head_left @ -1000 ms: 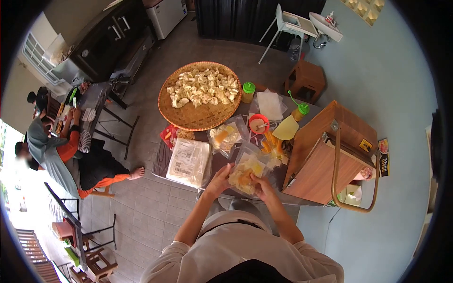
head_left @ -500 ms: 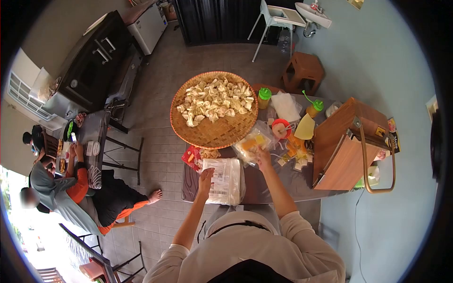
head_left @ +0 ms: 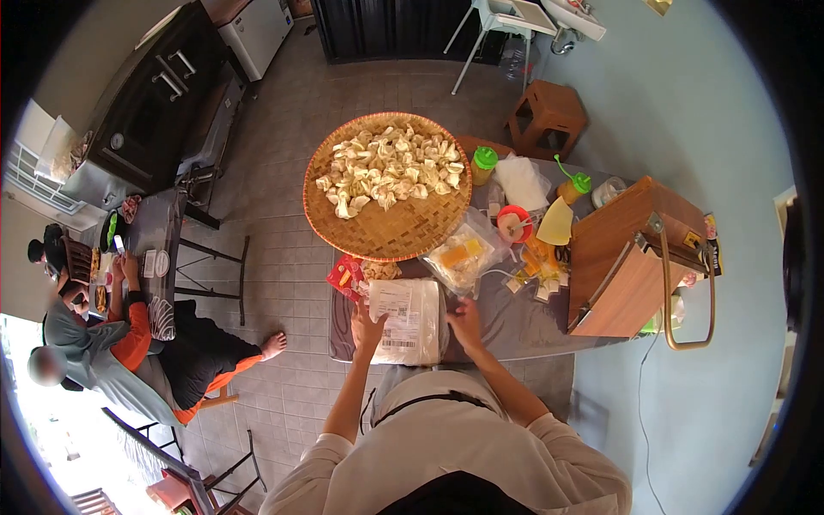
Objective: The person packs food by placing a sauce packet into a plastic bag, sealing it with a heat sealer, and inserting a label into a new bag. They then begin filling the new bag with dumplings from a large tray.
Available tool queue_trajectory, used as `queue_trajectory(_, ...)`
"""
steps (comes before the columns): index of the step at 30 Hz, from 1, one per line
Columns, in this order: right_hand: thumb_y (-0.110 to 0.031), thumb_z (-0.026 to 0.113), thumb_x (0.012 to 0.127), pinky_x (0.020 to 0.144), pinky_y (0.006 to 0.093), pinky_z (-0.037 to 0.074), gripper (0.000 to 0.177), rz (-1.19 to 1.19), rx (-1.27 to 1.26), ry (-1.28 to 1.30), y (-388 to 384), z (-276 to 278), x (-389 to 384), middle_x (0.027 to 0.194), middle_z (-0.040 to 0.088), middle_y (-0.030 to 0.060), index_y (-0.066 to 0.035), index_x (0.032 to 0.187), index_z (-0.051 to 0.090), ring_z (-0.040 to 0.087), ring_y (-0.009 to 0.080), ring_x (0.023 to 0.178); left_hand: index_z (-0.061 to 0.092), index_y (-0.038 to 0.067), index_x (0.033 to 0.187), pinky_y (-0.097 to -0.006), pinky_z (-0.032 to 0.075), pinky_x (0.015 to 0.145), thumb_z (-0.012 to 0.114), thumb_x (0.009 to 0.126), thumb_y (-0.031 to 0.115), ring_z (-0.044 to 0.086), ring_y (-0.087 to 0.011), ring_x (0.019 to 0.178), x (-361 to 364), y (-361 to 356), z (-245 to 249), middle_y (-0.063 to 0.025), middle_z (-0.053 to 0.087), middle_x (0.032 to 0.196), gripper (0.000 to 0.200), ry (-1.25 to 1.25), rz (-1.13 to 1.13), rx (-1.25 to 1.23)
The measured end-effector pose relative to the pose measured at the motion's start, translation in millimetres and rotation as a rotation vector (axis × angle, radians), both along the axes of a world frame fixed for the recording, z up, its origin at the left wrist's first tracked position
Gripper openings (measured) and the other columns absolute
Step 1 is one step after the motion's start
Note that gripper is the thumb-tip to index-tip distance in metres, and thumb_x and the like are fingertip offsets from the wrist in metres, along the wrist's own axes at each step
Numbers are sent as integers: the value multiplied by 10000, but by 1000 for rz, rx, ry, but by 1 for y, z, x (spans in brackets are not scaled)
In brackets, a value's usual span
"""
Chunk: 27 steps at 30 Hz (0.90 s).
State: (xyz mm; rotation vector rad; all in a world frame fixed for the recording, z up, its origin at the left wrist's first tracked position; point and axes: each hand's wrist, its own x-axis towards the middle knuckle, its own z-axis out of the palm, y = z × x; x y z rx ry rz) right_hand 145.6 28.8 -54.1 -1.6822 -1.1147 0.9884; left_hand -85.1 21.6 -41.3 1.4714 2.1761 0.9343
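As the head camera looks down: both hands meet at the bench's (head_left: 515, 324) near edge.
Left hand (head_left: 367, 329): on the left edge of the labelled bag pack (head_left: 403, 319); grip cannot be told.
Right hand (head_left: 466, 322): fingers bent at the pack's right edge; grip unclear.
Pack: flat on the bench, just below the woven tray (head_left: 386, 239) of dumplings (head_left: 390, 167).
Beside it: filled clear bag (head_left: 463, 256).

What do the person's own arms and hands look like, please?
The left hand and right hand are bare, without gloves. The forearms are uncovered too; loose, pale cream sleeves end near the elbows. Any ring or watch is too small to tell.
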Motion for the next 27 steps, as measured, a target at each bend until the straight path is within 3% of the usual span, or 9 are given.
queue_trajectory(3,-107,678,671,569,250,435,489,227,19,-175,-11,-12,-11,902,497,89,-51,1103,456,498,141,598,515,30,1066,-386,451,683,715,631,114,569,-311,758,-14,1,-13,-134,590,809,485,-57,-129,-14)
queue_trajectory(6,-95,646,708,579,243,437,336,262,-104,-23,-14,-7,-17,831,537,81,-29,1013,520,523,131,632,528,30,1045,-365,454,668,709,637,104,571,-297,715,-20,3,-28,-119,595,769,452,-67,-98,-72)
queue_trajectory(7,-95,646,708,579,243,437,336,266,-107,-23,-14,-4,-16,831,537,81,-29,1013,520,523,131,632,491,59,1113,-382,443,704,702,655,129,545,-302,827,-18,4,-15,-141,566,920,509,-116,-118,-190)
queue_trajectory(8,-90,627,726,571,242,441,268,240,19,-117,-14,-1,-16,787,554,74,-26,971,542,537,130,629,491,59,1113,-382,443,704,702,655,129,545,-302,827,-12,1,-2,-141,566,920,509,-116,-112,-194)
queue_trajectory(10,-86,609,743,564,240,444,202,219,145,-207,-13,-1,-18,744,570,67,-23,929,564,551,128,625,420,100,1199,-427,414,763,694,675,201,469,-325,969,12,-2,19,-151,467,1105,600,384,-24,-58)
queue_trajectory(11,-86,600,750,545,245,445,197,224,104,-142,-12,-3,-18,717,581,68,-23,933,566,560,131,604,348,134,1256,-504,364,825,687,674,320,356,-352,1099,20,-2,19,-158,340,1215,699,335,-78,-185)
queue_trajectory(14,-89,587,760,510,253,444,198,194,29,-48,-6,-23,-20,666,594,68,-25,947,572,571,140,557,338,133,1268,-577,299,880,682,652,405,276,-366,1193,62,0,41,-183,289,1277,756,149,-210,-195)
queue_trajectory(20,-84,587,752,530,278,456,264,53,126,-132,9,11,-38,739,584,97,-41,1013,587,578,182,597,317,139,1293,-647,175,925,663,665,401,85,-368,1297,92,4,20,-199,112,1395,764,290,-194,-226)
queue_trajectory(27,-150,557,751,626,360,463,372,157,158,-318,10,13,-41,922,554,122,-94,1119,535,565,263,661,358,139,1262,-624,215,918,655,677,334,145,-367,1280,78,-2,3,-183,192,1366,685,325,-213,-177)
